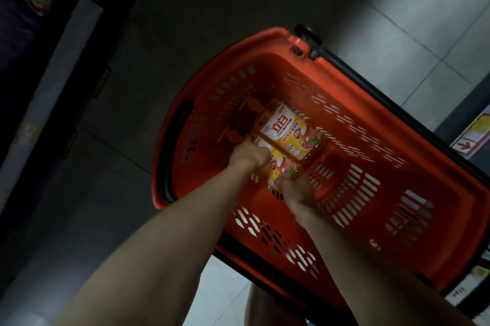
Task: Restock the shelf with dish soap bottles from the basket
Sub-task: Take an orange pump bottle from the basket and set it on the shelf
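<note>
Two dish soap bottles lay side by side on the bottom of the orange basket (371, 187), touching along their lengths, labels facing up. You had both arms reaching down into it. Your left hand (249, 156) sat on top of the nearer bottle (282, 169), knuckles up, with the fingers curled over its upper part in a grip. Your right hand (298, 194) was at the same bottle's lower end and touching it, but motion blur smeared the fingers, so I cannot tell whether they had closed round it or merely rested against it. The farther bottle (289, 131) lay untouched just beyond, yellow with a white and red label bearing large red characters. The basket stood on a grey tiled floor (397, 41), with a black handle bar (371, 84) running along its far right side. A strip of price tags (470, 138) showed at the right edge of the view, and dark shelving (23, 41) ran along the left edge, its contents too dim to make out.
</note>
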`<state>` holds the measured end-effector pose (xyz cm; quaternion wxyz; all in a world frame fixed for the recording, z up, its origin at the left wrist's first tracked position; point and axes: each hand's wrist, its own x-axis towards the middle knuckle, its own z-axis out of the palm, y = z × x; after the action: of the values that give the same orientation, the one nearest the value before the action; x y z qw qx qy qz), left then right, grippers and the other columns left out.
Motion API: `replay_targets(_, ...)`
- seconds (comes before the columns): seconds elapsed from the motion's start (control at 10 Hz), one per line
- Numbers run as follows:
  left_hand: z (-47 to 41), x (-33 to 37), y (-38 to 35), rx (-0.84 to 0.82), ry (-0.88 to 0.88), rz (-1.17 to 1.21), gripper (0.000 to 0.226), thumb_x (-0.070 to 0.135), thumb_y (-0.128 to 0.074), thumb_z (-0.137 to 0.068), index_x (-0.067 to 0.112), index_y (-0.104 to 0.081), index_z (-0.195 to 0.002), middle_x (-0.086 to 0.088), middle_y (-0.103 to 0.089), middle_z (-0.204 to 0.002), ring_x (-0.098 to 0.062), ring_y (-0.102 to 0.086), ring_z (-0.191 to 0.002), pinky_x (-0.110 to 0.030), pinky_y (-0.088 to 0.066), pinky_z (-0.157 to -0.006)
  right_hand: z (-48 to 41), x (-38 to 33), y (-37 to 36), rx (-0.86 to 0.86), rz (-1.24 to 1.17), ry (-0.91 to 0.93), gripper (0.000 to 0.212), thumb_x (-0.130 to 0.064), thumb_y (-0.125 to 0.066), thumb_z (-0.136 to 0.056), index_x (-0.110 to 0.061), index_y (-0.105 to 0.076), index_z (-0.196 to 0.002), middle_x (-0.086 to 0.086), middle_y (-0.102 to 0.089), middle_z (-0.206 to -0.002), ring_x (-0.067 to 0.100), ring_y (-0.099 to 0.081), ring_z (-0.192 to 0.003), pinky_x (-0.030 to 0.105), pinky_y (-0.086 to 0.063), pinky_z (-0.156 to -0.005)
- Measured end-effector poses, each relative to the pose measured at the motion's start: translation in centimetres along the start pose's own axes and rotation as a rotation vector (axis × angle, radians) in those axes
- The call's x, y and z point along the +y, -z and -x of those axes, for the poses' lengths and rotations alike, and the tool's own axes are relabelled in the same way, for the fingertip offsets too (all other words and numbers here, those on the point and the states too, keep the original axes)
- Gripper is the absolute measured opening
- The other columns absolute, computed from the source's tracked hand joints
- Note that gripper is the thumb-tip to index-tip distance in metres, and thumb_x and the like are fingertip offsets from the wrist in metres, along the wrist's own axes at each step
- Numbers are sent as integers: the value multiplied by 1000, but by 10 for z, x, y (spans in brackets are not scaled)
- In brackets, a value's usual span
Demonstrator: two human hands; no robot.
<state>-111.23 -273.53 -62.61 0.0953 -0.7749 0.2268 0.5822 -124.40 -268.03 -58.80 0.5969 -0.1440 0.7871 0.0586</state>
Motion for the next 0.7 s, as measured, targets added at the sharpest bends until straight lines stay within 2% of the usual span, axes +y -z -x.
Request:
replay_targets(0.1,-18,-2,2,-11,60,142,25,27,-58,-102,23,-64,-126,-7,-75,-113,-20,-74,-84,-28,-62,-69,-16,7,-4,-14,-119,-68,16,-20,-69,-97,-10,-69,-110,2,-67,-102,15,-61,-85,30,-45,-79)
replay_targets(0.2,-24,-2,1,-130,103,261,30,28,-49,-110,7,-69,-119,-20,-74,-116,-34,-76,-93,-39,-67,-73,-26,8,-9,-17,-221,-120,10,-27,-73,-93,-17,-69,-94,4,-70,-101,19,-63,-91,39,-47,-95)
replay_targets(0.3,-28,-6,1,-122,108,273,33,29,-44,-112,8,-68,-101,-14,-74,-96,-28,-73,-76,-29,-62,-56,-30,8,-13,-64,-303,-166,36,-29,-73,-92,-9,-71,-121,14,-69,-127,33,-61,-123,53,-40,-118)
replay_targets(0.4,-25,-10,-1,-94,126,201,37,28,-45,-112,11,-65,-85,-14,-73,-95,-24,-70,-75,-25,-56,-59,-35,11,-15,-51,-311,-173,40,-28,-74,-89,-6,-69,-123,18,-67,-134,33,-61,-123,55,-41,-118)
replay_targets(0.5,-22,-9,0,-75,129,180,35,23,-47,-111,11,-61,-81,-9,-66,-78,-19,-62,-60,-18,-43,-34,-36,9,-17,-54,-317,-183,48,-30,-73,-89,-4,-66,-129,18,-64,-140,30,-59,-121,49,-42,-111)
replay_targets(0.6,-22,-6,1,-77,118,196,21,15,-48,-108,8,-62,-94,-13,-66,-87,-30,-71,-77,-23,-50,-49,-39,10,-16,-75,-323,-145,41,-28,-73,-88,-5,-69,-122,14,-66,-126,19,-57,-92,33,-47,-85)
replay_targets(0.7,-13,-3,5,-70,141,252,24,12,-50,-108,7,-57,-85,-11,-62,-78,-28,-66,-65,-25,-51,-40,-33,13,-14,-75,-317,-157,44,-30,-72,-90,-7,-68,-127,14,-67,-131,27,-63,-114,45,-48,-106)
